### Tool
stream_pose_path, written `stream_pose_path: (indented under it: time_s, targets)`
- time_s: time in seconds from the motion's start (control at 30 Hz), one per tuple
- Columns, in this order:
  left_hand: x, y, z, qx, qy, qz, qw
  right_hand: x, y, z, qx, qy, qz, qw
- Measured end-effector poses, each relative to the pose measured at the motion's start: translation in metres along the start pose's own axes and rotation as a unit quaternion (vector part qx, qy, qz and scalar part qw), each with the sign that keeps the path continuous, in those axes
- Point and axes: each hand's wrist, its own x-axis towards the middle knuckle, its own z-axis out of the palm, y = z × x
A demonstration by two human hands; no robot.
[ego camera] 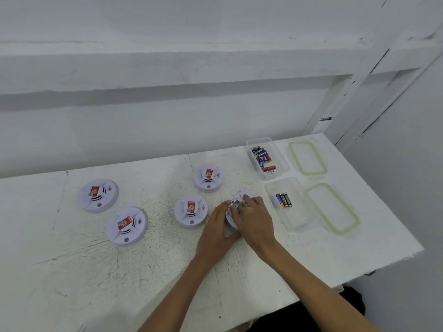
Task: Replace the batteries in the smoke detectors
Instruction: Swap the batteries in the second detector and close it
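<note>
While the left hand (217, 227) gripped the tilted smoke detector (242, 194) by its rim, toward the right edge of the surface (143, 264) and just beside the nearer clear box (300, 220), the right hand (255, 219) curled its fingers onto the detector's back. Bracing the shell firmly and prying gently at the battery bay would probably spare the contacts.

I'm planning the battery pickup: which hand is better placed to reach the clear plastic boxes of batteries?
Probably right. The right hand lies beside the nearer clear plastic box; the left hand grips the left edge of the white round smoke detector and could steady it.
</note>
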Motion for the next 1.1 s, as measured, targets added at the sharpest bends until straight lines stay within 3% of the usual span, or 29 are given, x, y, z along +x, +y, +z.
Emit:
stream_pose_path:
  time_s: [0.13,0.3,0.37,0.5,0.83,1.1]
  targets:
    - [0.000,0.004,-0.003,0.035,-0.018,0.045,0.998,0.024,0.009,-0.025,0.066,0.000,0.023,0.998]
    - [-0.002,0.000,-0.003,0.063,-0.009,0.052,0.997,0.077,0.024,-0.045,0.152,0.078,0.073,0.983]
    - [-0.002,0.000,-0.002,0.076,-0.009,0.060,0.995,0.106,0.035,-0.044,0.150,0.081,0.088,0.982]
    - [0.001,0.000,-0.002,0.098,-0.011,0.071,0.993,0.153,0.055,-0.035,0.110,0.007,0.122,0.986]
    - [0.000,-0.001,-0.001,0.112,-0.013,0.071,0.991,0.191,0.072,-0.013,0.103,-0.074,0.198,0.972]
    - [0.003,0.004,-0.002,0.105,-0.010,0.061,0.993,0.203,0.080,0.004,0.100,-0.013,0.194,0.976]
